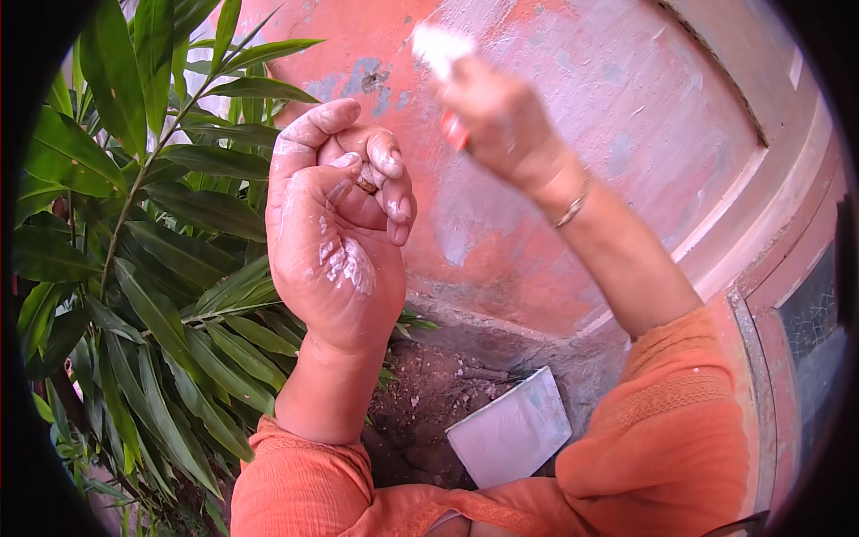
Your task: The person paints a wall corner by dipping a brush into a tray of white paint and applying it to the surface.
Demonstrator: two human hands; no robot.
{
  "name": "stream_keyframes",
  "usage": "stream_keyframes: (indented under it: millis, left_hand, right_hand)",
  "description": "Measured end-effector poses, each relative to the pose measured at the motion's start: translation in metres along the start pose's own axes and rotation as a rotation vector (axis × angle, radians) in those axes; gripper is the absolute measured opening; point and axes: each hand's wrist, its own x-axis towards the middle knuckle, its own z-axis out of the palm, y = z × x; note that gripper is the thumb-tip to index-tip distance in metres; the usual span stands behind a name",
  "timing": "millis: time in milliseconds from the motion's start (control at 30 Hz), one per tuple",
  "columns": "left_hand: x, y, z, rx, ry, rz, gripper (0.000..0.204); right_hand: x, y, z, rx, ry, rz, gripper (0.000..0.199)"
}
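Observation:
My right hand [501, 116] is raised close to the wall [537, 179], its fingers closed round a small tool with a white head [440, 48]. A red-orange bit, perhaps its handle, shows below the fingers; motion blur hides the tool's exact kind. A bracelet circles that wrist. In front of the wall, beside the leaves, my left hand [340, 215] is held up with its palm toward me and its fingers loosely bent. White paste smears its palm and fingertips, and one finger wears a ring. Nothing is held in it. The wall is salmon pink, with whitish smears and grey chipped patches.
A leafy green plant [170, 215] crowds the left side, reaching my left forearm. On the dark soil [412, 394] at the wall's foot lies a flat whitish rectangular panel [514, 425]. A raised moulding [761, 224] curves along the right.

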Motion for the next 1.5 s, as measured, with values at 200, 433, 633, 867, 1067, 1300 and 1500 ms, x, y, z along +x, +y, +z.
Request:
stream_keyframes:
  millis: [200,433,633,867,1067,1300,1500]
  left_hand:
    - [-0.005,-0.01,0.01,0.003,0.016,-0.04,0.032]
    - [-0.003,0.0,0.003,0.004,0.053,-0.046,0.033]
    - [-0.004,0.004,0.009,-0.035,0.043,-0.036,0.034]
    - [-0.002,0.01,0.003,-0.079,0.063,-0.004,0.032]
    - [-0.007,-0.002,0.01,-0.076,0.029,-0.049,0.031]
    - [-0.004,-0.004,0.009,-0.092,0.036,-0.065,0.03]
    - [-0.004,0.012,0.002,-0.051,0.04,-0.034,0.031]
  right_hand:
    - [0.039,0.099,-0.035,-0.346,0.263,0.071,0.008]
    - [0.048,0.049,-0.065,-0.105,0.183,0.058,0.01]
    - [0.054,0.105,-0.035,-0.285,0.223,0.1,0.009]
    - [0.091,0.061,-0.013,-0.109,0.167,-0.102,0.008]
    - [0.093,0.122,-0.021,-0.298,0.137,-0.069,0.008]
    - [0.031,0.117,-0.082,-0.487,0.022,0.016,0.012]
    - [0.042,0.108,-0.06,-0.464,0.253,0.031,0.01]
